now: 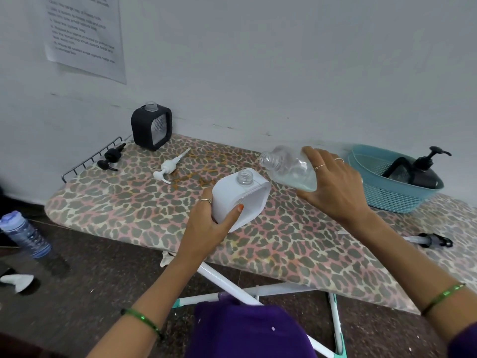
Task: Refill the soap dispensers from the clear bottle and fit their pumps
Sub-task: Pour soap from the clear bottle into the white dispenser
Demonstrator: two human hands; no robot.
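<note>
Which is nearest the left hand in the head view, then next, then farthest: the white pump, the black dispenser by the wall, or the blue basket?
Measured from the left hand:
1. White pump, lying on the board just up and left of it.
2. Black dispenser, further back, against the wall.
3. Blue basket, far right, beyond the right hand.

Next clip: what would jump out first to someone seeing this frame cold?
The two hands in the middle: the right hand tips the clear bottle, mouth toward the open neck of the white dispenser that the left hand grips. All this happens over a leopard-print ironing board, with a black dispenser at the wall and a teal basket on the right.
</note>
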